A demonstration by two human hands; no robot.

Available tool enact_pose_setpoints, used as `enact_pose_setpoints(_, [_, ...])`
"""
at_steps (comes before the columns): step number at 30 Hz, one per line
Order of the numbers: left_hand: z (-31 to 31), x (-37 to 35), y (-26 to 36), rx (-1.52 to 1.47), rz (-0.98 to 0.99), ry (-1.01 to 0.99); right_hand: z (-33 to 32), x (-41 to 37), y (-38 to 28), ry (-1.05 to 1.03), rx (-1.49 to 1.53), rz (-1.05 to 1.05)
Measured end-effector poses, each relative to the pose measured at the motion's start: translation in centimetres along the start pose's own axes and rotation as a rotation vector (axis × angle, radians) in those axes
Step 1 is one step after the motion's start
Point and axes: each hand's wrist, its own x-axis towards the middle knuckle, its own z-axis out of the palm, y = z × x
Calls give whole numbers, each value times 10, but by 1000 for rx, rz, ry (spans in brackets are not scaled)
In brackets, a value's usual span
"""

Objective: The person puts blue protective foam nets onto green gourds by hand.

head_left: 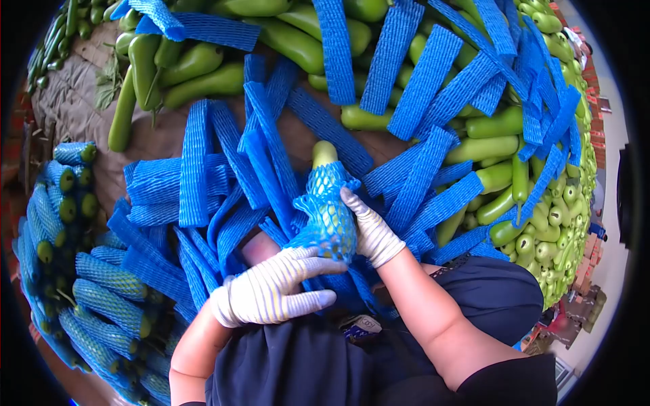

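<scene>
A light green gourd (325,153) sits upright in front of me, its narrow top bare and the rest covered by a blue foam net sleeve (333,220), which is bunched up around the middle. My right hand (372,233), in a white striped knit glove, grips the gourd from the right, thumb on the net; its other fingers are mostly hidden behind. My left hand (271,287), gloved the same way, lies at the gourd's lower end with fingers stretched out and apart, the upper ones against the net. Flat blue net sleeves (195,162) lie loosely around both hands.
Bare green gourds (288,44) are heaped ahead and on the right, with more net sleeves (425,81) across them. Netted gourds (108,298) are stacked at the left. A brown cloth (169,135) covers the ground; a wilted leaf (108,81) lies there.
</scene>
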Motion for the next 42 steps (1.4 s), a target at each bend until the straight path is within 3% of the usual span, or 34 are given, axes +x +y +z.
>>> enact_pose_setpoints(1, [-8, 1, 6, -128, -95, -61, 0, -9, -6, -63, -77, 14])
enact_pose_setpoints(3, [-16, -1, -21, -567, 49, 166, -11, -18, -13, -44, -160, 16])
enact_pose_setpoints(7, [-18, 40, -32, -372, 54, 799, 22, -40, -15, -163, -579, -155])
enact_pose_setpoints(9, [-23, 44, -39, -530, -6, 724, 33, -39, -15, -157, -774, -208])
enact_pose_setpoints(11, [-25, 51, -57, -682, 232, 669, 43, -36, -13, -209, -832, -199])
enact_pose_setpoints(12, [-31, 51, -54, -594, 320, 672, 45, -38, -11, -232, -712, -133])
enact_pose_setpoints(14, [-36, 48, -53, -918, 288, 723, 27, -36, -4, -287, -476, 19])
enact_pose_setpoints(15, [-40, 47, -59, -1073, 273, 721, 21, -35, 0, -203, -394, 7])
enact_pose_setpoints(18, [-43, 45, -74, -1029, 189, 819, 15, -30, 0, -87, -343, 25])
enact_pose_setpoints(20, [-40, 46, -87, -1017, 121, 881, 6, -33, -6, -251, -398, 154])
enact_pose_setpoints(23, [-31, 41, -79, -845, 55, 848, 17, -42, -7, -233, -529, 60])
enact_pose_setpoints(25, [-18, 39, -67, -412, 48, 1058, 36, -43, -10, -202, -579, 50])
enact_pose_setpoints(27, [-15, 31, -61, 247, 163, 1019, 53, -41, -8, -130, -863, -154])
enact_pose_setpoints(29, [-13, 28, -49, 575, 203, 887, 53, -41, -10, -141, -862, -61])
enact_pose_setpoints(32, [-19, 24, -33, 663, 204, 841, 51, -39, -2, -136, -1068, -192])
enact_pose_setpoints(35, [-21, 24, -27, 459, 72, 767, 47, -39, -1, -155, -1206, -167])
enact_pose_setpoints(37, [-26, 19, -27, 416, 158, 746, 53, -42, -2, -155, -1071, -83])
enact_pose_setpoints(39, [-39, 12, -19, 518, 303, 835, 51, -45, -7, -231, -837, 58])
enact_pose_setpoints(41, [-45, 5, -20, 206, 239, 1081, 35, -41, -11, -289, -789, 94])
enact_pose_setpoints(42, [-54, 4, -25, 200, 309, 1161, 28, -41, -15, -324, -737, 146])
